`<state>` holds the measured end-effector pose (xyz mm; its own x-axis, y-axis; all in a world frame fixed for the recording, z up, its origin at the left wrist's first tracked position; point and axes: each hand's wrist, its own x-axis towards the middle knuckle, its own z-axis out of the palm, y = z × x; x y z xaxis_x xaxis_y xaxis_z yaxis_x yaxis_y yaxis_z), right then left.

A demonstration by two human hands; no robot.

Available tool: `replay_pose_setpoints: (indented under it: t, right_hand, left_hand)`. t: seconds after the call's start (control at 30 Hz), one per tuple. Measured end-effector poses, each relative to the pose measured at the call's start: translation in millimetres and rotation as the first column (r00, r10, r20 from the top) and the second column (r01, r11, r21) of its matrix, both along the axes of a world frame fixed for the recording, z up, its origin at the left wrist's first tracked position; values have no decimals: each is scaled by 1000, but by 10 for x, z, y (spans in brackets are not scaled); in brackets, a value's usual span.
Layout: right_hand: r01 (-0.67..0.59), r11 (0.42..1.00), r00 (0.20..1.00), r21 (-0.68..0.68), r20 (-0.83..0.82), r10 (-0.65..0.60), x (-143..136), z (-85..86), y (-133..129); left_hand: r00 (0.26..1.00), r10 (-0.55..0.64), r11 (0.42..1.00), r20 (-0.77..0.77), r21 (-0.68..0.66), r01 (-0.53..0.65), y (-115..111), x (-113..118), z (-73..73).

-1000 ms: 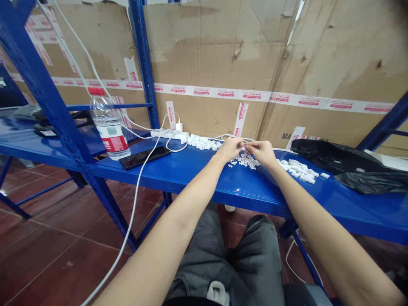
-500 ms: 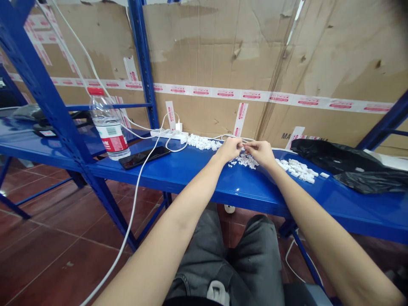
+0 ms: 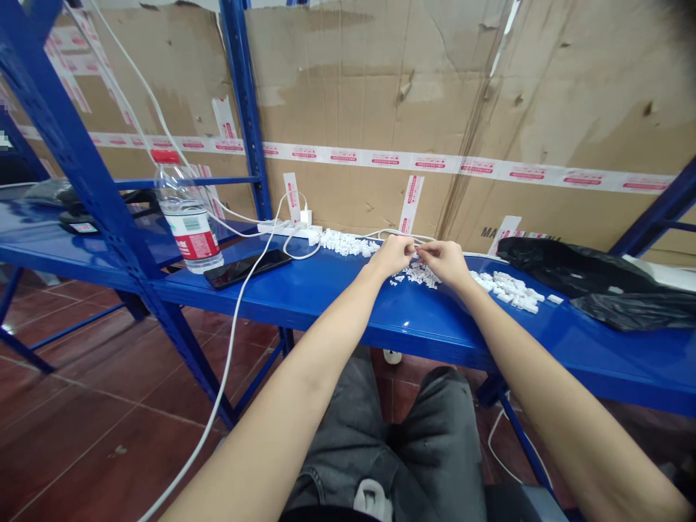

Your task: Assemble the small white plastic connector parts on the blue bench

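My left hand [image 3: 396, 255] and my right hand [image 3: 443, 261] meet fingertip to fingertip just above the blue shelf [image 3: 326, 290]. Both are closed in a pinch; whatever sits between the fingers is too small to make out. Under them lies a pile of tiny white pieces [image 3: 421, 275]. To the left of my left hand is a heap of small white plastic parts [image 3: 345, 243]. Larger white blocky parts [image 3: 511, 290] are spread to the right, beside my right wrist, and a single one lies a little apart.
A water bottle [image 3: 190, 225] with a red cap stands at the left, beside a black phone [image 3: 247, 270]. A white power strip [image 3: 288, 230] with cables lies at the back. Black plastic bags [image 3: 625, 308] lie at the right. Cardboard [image 3: 353, 87] walls the rear; a white cable [image 3: 231, 348] hangs in front.
Both hands hold the same pinch over the tiny white pieces. The whole view has shifted very slightly; nothing else has visibly moved.
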<state>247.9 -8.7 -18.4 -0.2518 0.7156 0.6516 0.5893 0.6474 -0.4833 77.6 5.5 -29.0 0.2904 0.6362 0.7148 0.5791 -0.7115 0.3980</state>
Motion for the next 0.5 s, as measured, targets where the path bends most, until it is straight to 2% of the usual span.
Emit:
replay_pose_setpoints:
  t: [0.2,0.5]
  right_hand:
    - [27,998,1000,58,2,-27,-6,-4,6]
    - [20,999,1000,45,1,-20,-8,-8,13]
  left_hand:
    - [1000,-6,1000,2,9,6,24,1,-6]
    - [1000,-19,1000,0,11,19,-26,4,11]
